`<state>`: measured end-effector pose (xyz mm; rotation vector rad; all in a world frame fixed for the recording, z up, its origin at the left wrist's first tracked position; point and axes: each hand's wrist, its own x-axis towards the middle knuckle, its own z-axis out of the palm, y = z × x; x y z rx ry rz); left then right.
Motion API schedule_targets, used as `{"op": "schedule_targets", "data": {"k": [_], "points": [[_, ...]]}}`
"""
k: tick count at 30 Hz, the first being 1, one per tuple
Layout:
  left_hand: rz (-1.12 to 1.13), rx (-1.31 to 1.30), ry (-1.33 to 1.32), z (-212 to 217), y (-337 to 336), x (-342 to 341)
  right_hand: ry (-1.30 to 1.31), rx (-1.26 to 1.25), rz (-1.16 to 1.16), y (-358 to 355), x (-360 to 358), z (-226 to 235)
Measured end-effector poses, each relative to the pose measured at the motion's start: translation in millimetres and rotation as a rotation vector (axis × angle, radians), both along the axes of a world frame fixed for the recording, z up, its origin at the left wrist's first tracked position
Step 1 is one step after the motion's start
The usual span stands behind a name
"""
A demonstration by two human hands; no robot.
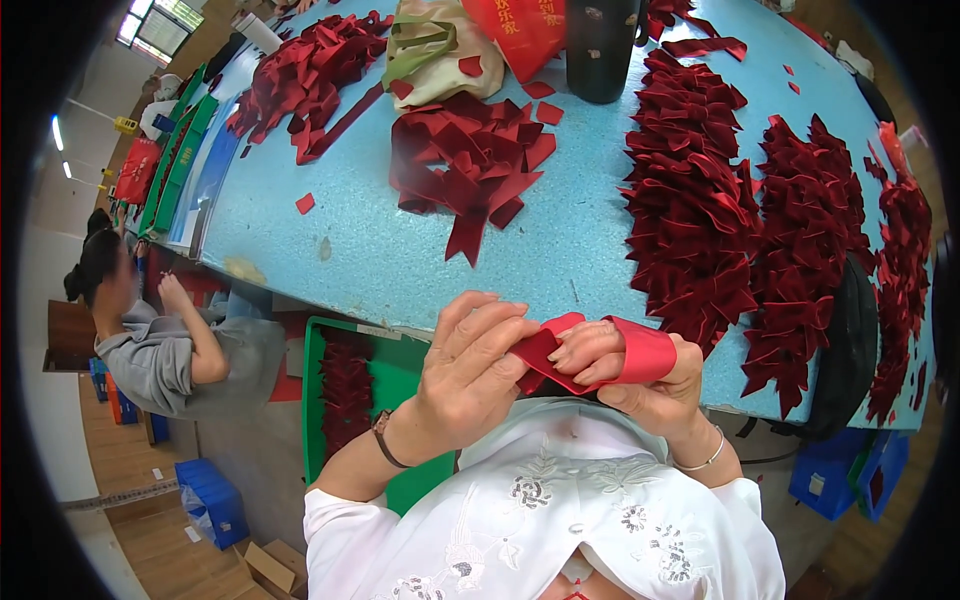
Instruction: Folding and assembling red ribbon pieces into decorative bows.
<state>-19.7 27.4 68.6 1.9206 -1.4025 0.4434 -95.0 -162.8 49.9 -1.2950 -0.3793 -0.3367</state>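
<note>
Left to right: green crate [400,380] below the desk [380,250] edge; left hand [470,375], fingers [490,325] pinched shut on one end of a red ribbon strip [640,355]; right hand [650,385], ribbon looped around its fingers [585,350], held above the lap; stacked dark red bows [700,200] on the desk beyond.

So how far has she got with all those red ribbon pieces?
Done, apparently: long rows of folded dark red velvet ribbon bows on the blue table. In hand: a red ribbon strip looped round the right hand, its end pinched by the left hand. Seemingly left: a loose pile of cut red ribbon strips, and another heap farther back.
</note>
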Motion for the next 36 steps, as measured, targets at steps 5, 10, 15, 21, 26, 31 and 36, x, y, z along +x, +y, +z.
{"op": "schedule_targets", "data": {"k": [5,10,15,21,26,31,36], "points": [[-0.006,-0.030,0.043,-5.1,0.4,0.8,-0.082,-0.105,-0.023,0.3,2.0,-3.1],[0.019,-0.065,0.210,-10.0,-1.2,-1.2,-0.242,-0.407,-0.100,0.9,3.6,-1.5],[0.044,-0.092,0.503,-15.2,-0.7,-4.7,-0.279,-0.500,-0.165,3.1,3.8,-3.6],[0.098,-0.144,0.916,-20.7,-3.1,-11.5,-0.270,-0.521,-0.252,3.1,4.9,-6.8],[0.239,-0.079,1.356,-7.2,-6.0,-10.1,-0.233,-0.530,-0.299,2.4,7.1,-8.5],[0.174,-0.158,1.297,-13.7,-10.9,-7.7,-0.193,-0.472,-0.306,0.3,4.1,-9.2],[0.026,-0.292,1.249,-14.7,-14.3,-4.6,0.220,-0.289,-0.287,4.1,-11.6,4.5]]}}
